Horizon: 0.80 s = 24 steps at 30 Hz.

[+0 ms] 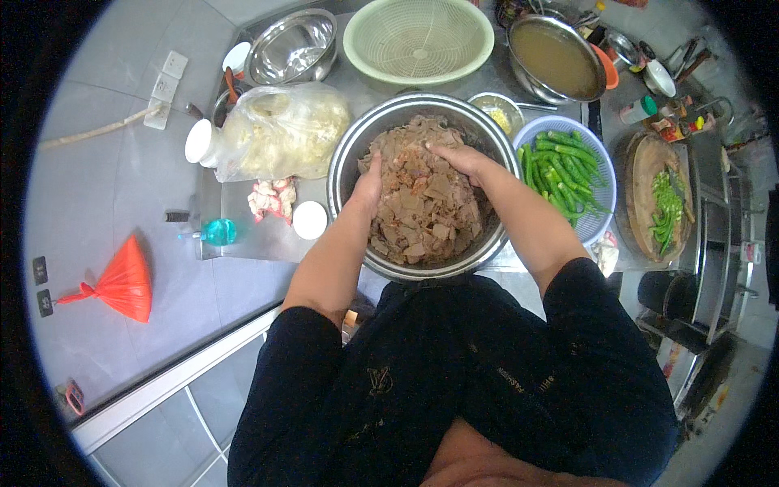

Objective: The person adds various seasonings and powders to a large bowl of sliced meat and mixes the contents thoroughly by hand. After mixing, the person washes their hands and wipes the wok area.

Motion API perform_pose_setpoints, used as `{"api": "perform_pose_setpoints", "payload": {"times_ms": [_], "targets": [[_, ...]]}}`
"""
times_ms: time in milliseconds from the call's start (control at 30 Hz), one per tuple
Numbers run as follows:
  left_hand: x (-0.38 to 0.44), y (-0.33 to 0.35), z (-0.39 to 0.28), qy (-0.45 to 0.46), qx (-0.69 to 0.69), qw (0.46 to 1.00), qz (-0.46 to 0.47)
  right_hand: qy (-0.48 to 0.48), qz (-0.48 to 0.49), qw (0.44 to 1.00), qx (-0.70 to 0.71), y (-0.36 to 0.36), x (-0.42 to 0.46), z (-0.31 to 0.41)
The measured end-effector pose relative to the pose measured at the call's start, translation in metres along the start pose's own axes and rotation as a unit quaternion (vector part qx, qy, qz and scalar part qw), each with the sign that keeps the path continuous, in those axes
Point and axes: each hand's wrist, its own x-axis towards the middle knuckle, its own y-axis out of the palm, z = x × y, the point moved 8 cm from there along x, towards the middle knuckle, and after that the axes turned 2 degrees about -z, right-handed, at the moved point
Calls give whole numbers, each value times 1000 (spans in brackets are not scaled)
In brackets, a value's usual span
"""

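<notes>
A wide steel pot (426, 272) stands before me at the counter's front edge, heaped with thin brown slices of cooked-looking meat (420, 207). Reddish-orange seasoning or sauce shows on the middle of the heap. My left hand (369, 184) is pushed into the meat at the pot's left side, thumb upward on top. On the other side, my right hand (461, 161) reaches into the far right of the heap, its thumb lying over the slices. Both hands clasp the meat from its sides; their other fingers are mostly hidden in it.
Left of the pot lie a plastic bag of pale food (286, 134), garlic in red netting (271, 198) and a white lid (310, 220). Right are a basket of green peppers (563, 170) and a round chopping board (648, 182). Behind stand a green colander (420, 76) and a bowl of brownish liquid (555, 58).
</notes>
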Motion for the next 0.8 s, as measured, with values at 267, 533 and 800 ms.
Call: {"api": "perform_pose_setpoints", "payload": {"times_ms": [267, 533, 800], "targets": [[4, 30, -2, -53, 7, 985, 162, 10, 34, 999, -6, 5, -29, 8], [3, 40, -13, -42, -23, 976, 215, -95, 23, 988, 119, 6, -44, 12], [-43, 51, -49, 33, -31, 965, 258, -216, -18, 954, 206, 4, -66, 26]]}}
